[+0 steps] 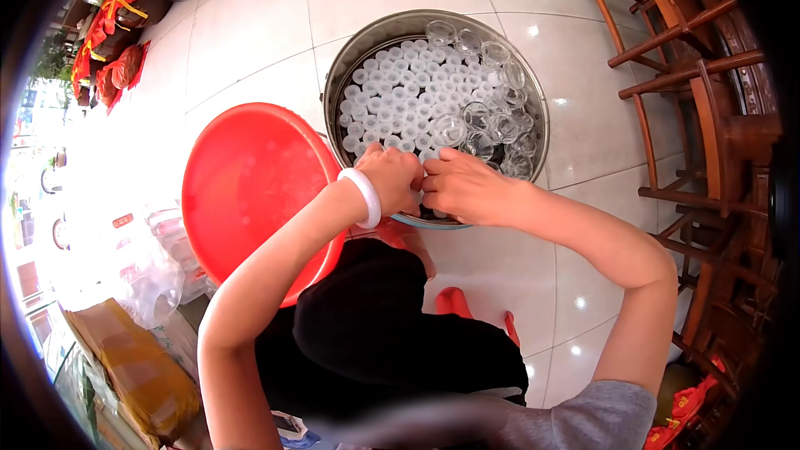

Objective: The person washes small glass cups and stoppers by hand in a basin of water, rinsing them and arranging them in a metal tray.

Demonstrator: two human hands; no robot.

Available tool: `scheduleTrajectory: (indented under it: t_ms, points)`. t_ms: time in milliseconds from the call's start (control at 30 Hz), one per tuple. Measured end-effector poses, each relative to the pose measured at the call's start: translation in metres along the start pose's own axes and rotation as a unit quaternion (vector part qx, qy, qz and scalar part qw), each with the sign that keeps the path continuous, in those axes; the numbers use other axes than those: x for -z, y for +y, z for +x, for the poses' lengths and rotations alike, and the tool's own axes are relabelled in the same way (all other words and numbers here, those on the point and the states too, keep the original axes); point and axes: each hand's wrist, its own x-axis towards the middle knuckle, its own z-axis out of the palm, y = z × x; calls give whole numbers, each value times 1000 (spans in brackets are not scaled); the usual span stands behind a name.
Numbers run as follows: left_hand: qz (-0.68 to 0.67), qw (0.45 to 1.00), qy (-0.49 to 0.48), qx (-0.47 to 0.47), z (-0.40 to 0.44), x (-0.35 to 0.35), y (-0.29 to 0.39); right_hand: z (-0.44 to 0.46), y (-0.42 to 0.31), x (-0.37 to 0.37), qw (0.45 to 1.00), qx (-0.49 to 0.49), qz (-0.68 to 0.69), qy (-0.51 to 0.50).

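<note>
Grey sleeve cloth lies closest, at the lower right, with black trousers beyond it. Over the near rim of a round metal pan on the tiled floor, the left hand, with a white bracelet at its wrist, meets the right hand. Their fingers are bent and close to one another; something pale shows between them, but I cannot tell whether either hand is clamped on it. Small white cups fill the pan's left and middle, packed side by side, while clear glasses cluster along its right side. Just left of the pan stands a red basin. The step in hand looks like close two-handed work on one small piece at the near edge; the next move probably calls for a light, steady pinch that leaves the neighbouring pieces unbumped.
</note>
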Motion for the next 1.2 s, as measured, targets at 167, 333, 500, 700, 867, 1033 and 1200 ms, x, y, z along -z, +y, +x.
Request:
scheduleTrajectory:
  t_ms: [167,333,500,700,867,1033,1200]
  points:
    - [-52,998,-43,16,7,-1,-4,1,10,-10,999,46,15,-10]
    - [-86,994,-61,-1,14,-4,-8,2,10,-18,998,45,-35,7]
    - [-117,990,-75,6,14,-4,-10,1,11,-10,998,51,-32,-14]
    - [-103,991,-87,-1,19,-8,-6,-2,12,-11,998,52,-9,-29]
    - [-57,998,7,-10,22,-30,-13,-8,18,-5,988,8,18,153]
    - [-24,997,27,62,16,-13,-9,-34,17,20,966,-113,54,228]
    - [8,998,-38,41,17,-6,6,-47,-1,8,965,-130,52,221]
